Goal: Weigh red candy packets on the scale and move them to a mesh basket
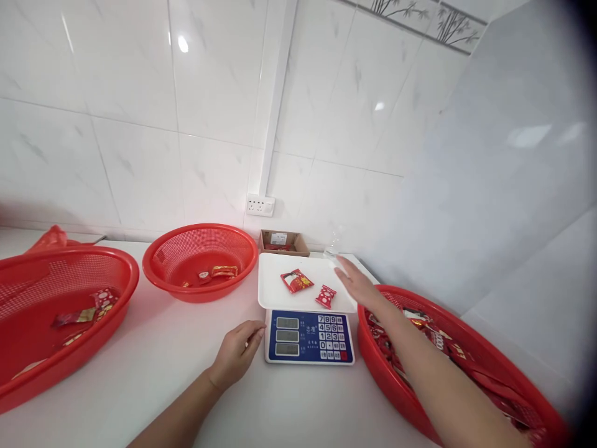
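A white and blue electronic scale (pixel 310 338) stands on the white table. On its white tray (pixel 273 295) lie a larger red packet (pixel 297 281) and a small red packet with white dots (pixel 326 296). My left hand (pixel 237 350) is curled closed at the scale's lower left edge, with nothing visible in it. Over the right side of the tray, my right hand (pixel 357 282) reaches with its fingers stretched out, near a clear plastic item (pixel 334 244). Whether the fingertips touch that item is hard to tell.
Two red baskets with a few packets stand left, one near (pixel 122 305) and one farther back (pixel 200 295). At right, under my right forearm, is a fuller red basket (pixel 389 379). A cardboard box (pixel 298 244) sits behind the scale, below a wall socket (pixel 260 205).
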Demonstrator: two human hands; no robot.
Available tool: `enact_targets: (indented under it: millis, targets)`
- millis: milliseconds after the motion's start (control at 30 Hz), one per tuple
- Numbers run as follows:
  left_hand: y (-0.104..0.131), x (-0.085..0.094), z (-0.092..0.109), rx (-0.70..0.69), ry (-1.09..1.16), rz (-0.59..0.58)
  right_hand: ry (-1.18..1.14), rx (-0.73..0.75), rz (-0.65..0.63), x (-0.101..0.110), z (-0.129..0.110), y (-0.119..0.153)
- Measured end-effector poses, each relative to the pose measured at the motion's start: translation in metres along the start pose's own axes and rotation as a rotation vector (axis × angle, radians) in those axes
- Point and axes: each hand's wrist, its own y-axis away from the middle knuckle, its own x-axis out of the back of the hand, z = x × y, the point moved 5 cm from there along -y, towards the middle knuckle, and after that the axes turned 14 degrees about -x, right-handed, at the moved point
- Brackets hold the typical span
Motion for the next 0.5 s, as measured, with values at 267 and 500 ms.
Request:
enact_targets:
  millis: [267, 500]
  targets:
    - [0.001, -0.002, 0.0, -0.01, 0.011, -0.001, 0.194, -0.304, -0.236, 0.015, 0.165, 0.047]
    - [0.0, -0.003, 0.0, -0.012, 0.019, -0.023, 0.292, -0.253, -0.412, -0.017, 0.167, 0.075]
